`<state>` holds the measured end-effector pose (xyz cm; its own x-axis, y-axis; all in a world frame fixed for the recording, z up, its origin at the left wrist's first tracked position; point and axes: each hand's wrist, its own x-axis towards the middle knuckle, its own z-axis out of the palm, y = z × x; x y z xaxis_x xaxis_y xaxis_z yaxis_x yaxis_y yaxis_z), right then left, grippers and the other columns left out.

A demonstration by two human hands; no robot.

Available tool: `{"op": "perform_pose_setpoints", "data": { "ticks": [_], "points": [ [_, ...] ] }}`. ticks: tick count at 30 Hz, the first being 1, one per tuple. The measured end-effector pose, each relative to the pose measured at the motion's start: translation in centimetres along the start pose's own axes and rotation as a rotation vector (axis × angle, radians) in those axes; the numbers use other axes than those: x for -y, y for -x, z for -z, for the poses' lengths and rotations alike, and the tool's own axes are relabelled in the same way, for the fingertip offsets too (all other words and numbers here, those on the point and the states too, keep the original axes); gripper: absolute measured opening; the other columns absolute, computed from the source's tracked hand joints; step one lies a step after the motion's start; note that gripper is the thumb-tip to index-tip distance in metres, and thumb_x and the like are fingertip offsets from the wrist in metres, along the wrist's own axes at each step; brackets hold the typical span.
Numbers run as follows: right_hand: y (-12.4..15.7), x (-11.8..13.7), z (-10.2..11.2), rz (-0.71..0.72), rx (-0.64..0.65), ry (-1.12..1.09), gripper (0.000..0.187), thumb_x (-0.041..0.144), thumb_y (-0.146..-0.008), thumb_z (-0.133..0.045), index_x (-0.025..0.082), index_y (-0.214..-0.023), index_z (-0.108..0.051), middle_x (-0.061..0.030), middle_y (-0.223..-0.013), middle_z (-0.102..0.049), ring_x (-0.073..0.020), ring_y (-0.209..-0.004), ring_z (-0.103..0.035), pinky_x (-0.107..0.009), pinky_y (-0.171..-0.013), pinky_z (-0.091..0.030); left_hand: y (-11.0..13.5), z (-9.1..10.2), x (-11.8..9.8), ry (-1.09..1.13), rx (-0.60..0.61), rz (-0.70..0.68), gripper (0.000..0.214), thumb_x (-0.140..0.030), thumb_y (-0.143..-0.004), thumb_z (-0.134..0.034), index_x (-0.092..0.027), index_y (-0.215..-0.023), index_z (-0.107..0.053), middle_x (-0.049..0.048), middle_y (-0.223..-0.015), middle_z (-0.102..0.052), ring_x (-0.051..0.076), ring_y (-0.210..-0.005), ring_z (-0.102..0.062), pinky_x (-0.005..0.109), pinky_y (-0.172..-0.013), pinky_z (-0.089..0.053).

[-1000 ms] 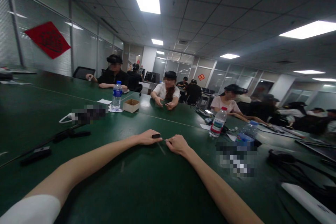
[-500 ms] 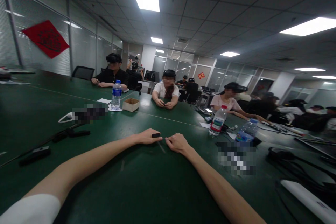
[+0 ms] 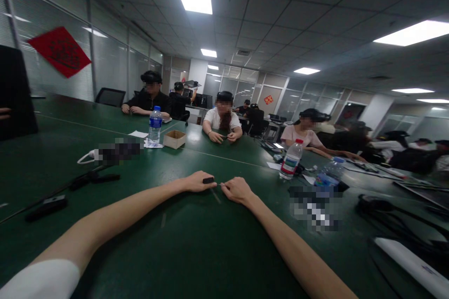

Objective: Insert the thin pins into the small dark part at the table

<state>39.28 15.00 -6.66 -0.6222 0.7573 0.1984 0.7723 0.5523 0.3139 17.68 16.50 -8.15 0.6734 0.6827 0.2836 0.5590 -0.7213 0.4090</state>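
Note:
Both my arms stretch out over a dark green table (image 3: 196, 243). My left hand (image 3: 196, 182) rests on the table with its fingers closed on a small black object (image 3: 208, 180). My right hand (image 3: 237, 190) lies just to its right, fingers pinched together on something thin that I cannot make out. The two hands nearly touch at the fingertips.
Water bottles (image 3: 155, 125) (image 3: 290, 160), a small cardboard box (image 3: 174, 139), black cables and devices (image 3: 87, 178) and a white flat device (image 3: 410, 265) lie on the table. Several people sit along the far side. A dark panel (image 3: 16, 91) stands at the left edge.
My hands have stayed in place. A dark panel held by someone's hand has come into view at the far left.

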Motion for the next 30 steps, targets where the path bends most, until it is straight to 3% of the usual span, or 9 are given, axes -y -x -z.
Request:
{"op": "perform_pose_setpoints", "data": {
  "ticks": [30],
  "points": [
    [-0.05, -0.02, -0.20, -0.008, -0.002, 0.009, 0.054, 0.043, -0.092, -0.027, 0.017, -0.075, -0.071, -0.0083, -0.074, -0.070, -0.0161, -0.066, -0.063, -0.023, -0.064, -0.040, -0.03, -0.37, 0.43, -0.100, -0.002, -0.013, 0.045, -0.056, -0.086, -0.035, -0.018, -0.075, -0.056, 0.0007, -0.069, -0.058, 0.012, -0.062, -0.051, 0.022, -0.056, -0.030]
  ]
}}
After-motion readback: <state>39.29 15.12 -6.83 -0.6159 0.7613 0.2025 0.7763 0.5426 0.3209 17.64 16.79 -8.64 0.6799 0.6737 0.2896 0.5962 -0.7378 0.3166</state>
